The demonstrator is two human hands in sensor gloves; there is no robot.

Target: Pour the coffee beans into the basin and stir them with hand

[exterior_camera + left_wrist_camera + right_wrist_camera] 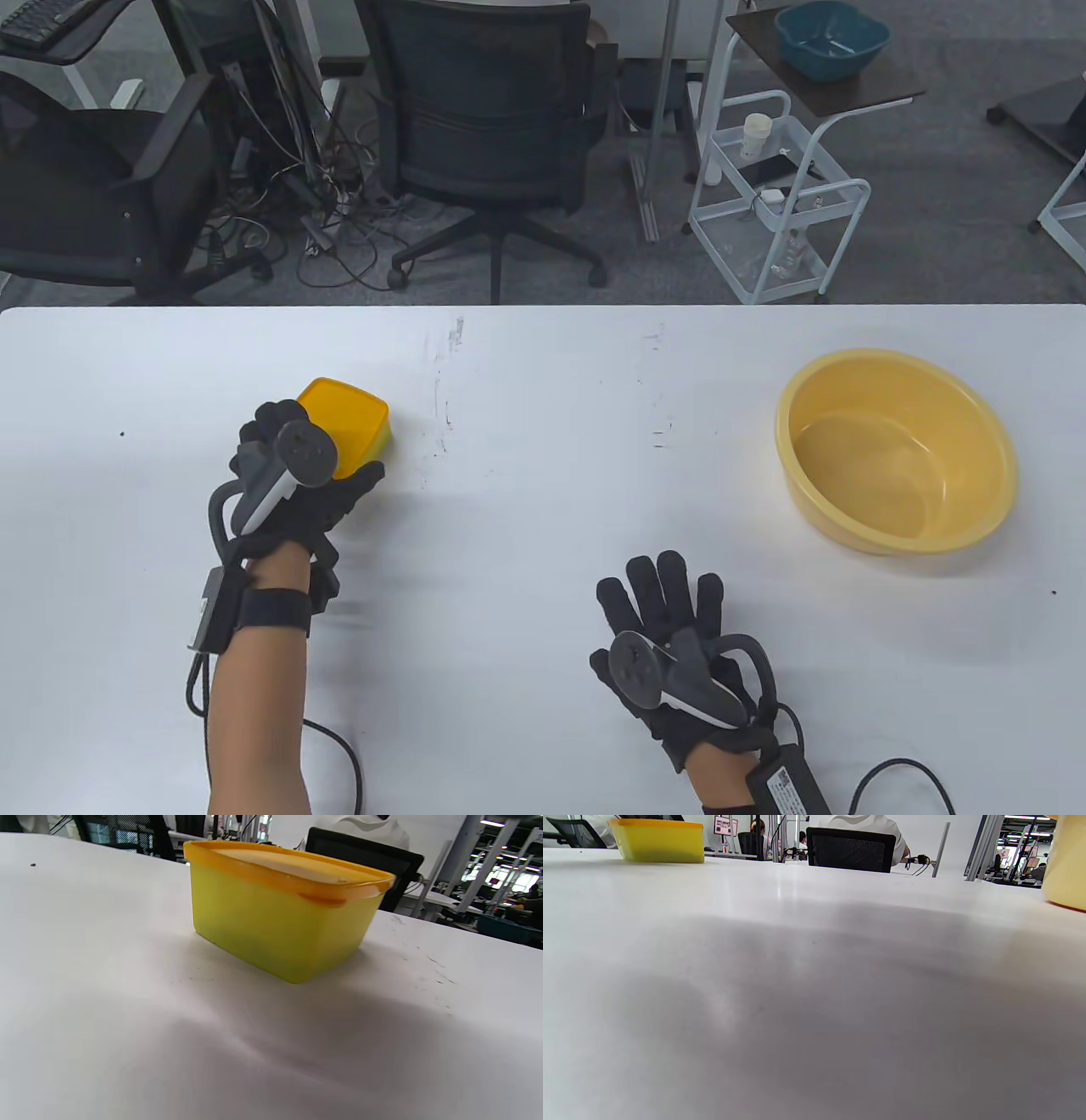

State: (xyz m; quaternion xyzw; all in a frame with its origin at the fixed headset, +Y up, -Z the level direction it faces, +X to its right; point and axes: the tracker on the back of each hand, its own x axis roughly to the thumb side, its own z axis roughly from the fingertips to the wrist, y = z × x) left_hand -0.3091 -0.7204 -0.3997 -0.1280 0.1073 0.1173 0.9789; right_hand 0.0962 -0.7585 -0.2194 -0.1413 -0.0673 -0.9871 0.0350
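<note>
Task barely begun, by look of it. Lidded yellow container (361,416) stands far left on surface (543,407); left hand (293,488) reaches it, fingers around near side, grip uncertain. Right hand (670,645) flat, fingers spread. Yellow basin (896,452) right, empty. Opening, pouring, stirring remain.

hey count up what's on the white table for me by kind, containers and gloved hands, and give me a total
Lidded containers: 1, the yellow box with an orange lid
Basins: 1, the yellow basin, empty
Gloved hands: 2, left hand and right hand
Total: 4
</note>
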